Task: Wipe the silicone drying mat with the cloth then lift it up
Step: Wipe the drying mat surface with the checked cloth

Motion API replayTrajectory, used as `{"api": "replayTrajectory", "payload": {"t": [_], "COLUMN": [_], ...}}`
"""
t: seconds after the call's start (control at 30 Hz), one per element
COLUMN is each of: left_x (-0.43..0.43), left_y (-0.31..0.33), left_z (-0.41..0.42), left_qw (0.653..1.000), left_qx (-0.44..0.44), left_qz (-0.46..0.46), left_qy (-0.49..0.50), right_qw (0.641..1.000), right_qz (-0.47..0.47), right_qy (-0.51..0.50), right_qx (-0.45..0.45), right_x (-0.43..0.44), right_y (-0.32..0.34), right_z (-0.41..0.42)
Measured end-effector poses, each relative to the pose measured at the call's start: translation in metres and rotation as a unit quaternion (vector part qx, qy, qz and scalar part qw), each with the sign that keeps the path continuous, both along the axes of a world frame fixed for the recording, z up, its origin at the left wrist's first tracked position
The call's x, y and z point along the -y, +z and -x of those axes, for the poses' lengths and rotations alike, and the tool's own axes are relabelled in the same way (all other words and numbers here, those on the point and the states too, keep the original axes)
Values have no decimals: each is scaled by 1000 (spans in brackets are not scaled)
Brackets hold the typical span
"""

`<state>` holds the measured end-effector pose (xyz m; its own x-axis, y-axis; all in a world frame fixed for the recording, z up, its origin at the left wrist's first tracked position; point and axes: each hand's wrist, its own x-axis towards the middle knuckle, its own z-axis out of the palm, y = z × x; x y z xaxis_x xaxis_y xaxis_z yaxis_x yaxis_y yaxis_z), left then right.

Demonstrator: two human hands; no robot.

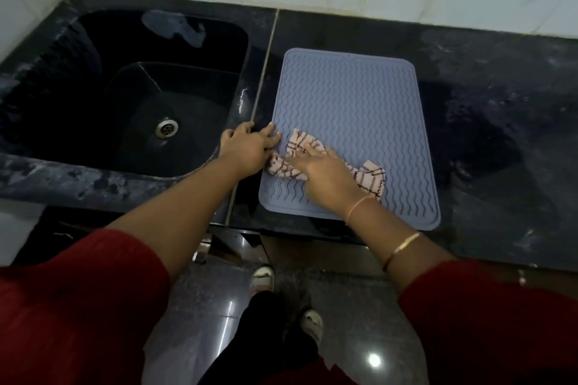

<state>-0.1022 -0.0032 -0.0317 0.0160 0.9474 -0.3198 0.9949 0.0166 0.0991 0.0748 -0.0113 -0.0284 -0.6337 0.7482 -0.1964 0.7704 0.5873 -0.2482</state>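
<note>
A grey-blue silicone drying mat (350,97) with wavy ribs lies flat on the black countertop, right of the sink. A pale checked cloth (372,176) lies crumpled across the mat's near-left part. My right hand (325,175) presses flat on the cloth, fingers stretched toward the mat's left edge. My left hand (247,147) rests on the mat's left edge, fingertips touching the mat beside the cloth.
A black sink (131,94) with a metal drain (166,128) lies to the left, past a thin seam in the black stone countertop (500,134). White marble wall behind. The counter's front edge runs just below the mat; floor and my feet show beneath.
</note>
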Motion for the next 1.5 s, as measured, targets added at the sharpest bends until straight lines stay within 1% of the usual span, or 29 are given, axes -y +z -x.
{"api": "replayTrajectory", "payload": {"t": [0.1,0.17,0.23,0.3,0.33,0.37,0.4,0.43,0.47,0.5,0.57,0.6,0.63,0.77,0.83,0.87,0.9,0.93,0.97,1.0,1.03,1.07,1.13,1.17,1.2,1.27,1.37,1.43,1.5], "left_x": [-2,-2,-1,0,1,1,1,1,2,2,2,3,3,2,1,0,-2,-4,-8,-11,-15,-18,-23,-26,-27,-29,-29,-29,-28], "left_y": [2,1,1,1,1,1,1,2,2,2,2,2,1,-1,1,2,3,7,11,16,21,25,29,29,29,31,32,33,33], "left_z": [-2,-2,-2,-3,-3,-4,-4,-5,-6,-6,-7,-7,-7,-6,-6,-6,-7,-7,-9,-12,-15,-19,-25,-27,-28,-27,-24,-24,-24], "left_qw": [1000,1000,1000,1000,1000,1000,1000,1000,1000,1000,999,999,999,999,999,999,999,999,998,998,997,996,994,993,993,992,992,991,990], "left_qx": [-11,-11,-6,1,3,4,6,7,8,6,4,2,1,-5,-14,-15,-18,-24,-35,-47,-56,-59,-54,-59,-68,-79,-86,-95,-108], "left_qz": [3,5,10,13,12,11,10,10,11,12,10,6,3,10,16,20,25,32,39,42,39,29,12,12,19,39,59,66,73], "left_qy": [7,11,14,17,19,21,22,22,22,23,31,34,34,34,30,28,29,30,29,29,37,53,90,97,97,93,72,62,52], "right_qw": [999,994,982,960,944,931,924,927,940,959,987,993,995,997,992,987,977,960,941,933,942,959,990,997,998,995,983,980,978], "right_qz": [12,41,94,142,141,114,73,29,1,-5,-8,-20,-36,-53,-40,-14,18,39,35,25,27,34,10,-20,-47,-66,-69,-63,-91], "right_qy": [37,61,59,-11,-64,-117,-161,-188,-195,-187,-139,-111,-87,7,44,30,-12,-71,-129,-170,-181,-162,-82,-41,-4,67,156,175,176], "right_qx": [-21,-80,-153,-242,-290,-327,-339,-323,-279,-212,-75,-40,-29,-53,-115,-160,-210,-267,-310,-315,-281,-229,-110,-65,-40,-39,-66,-72,-69], "right_x": [29,45,51,42,32,19,5,-9,-20,-26,-21,-12,-1,43,55,56,50,39,26,14,4,0,9,19,28,39,40,36,29], "right_y": [0,2,2,1,3,3,5,8,10,9,-1,-7,-12,-6,-3,-3,0,3,4,6,8,6,-6,-12,-17,-19,-18,-19,-20], "right_z": [-15,-28,-41,-45,-43,-39,-34,-28,-22,-16,-6,-4,-5,-27,-39,-43,-44,-42,-37,-29,-18,-8,9,13,11,-2,-30,-52,-77]}}
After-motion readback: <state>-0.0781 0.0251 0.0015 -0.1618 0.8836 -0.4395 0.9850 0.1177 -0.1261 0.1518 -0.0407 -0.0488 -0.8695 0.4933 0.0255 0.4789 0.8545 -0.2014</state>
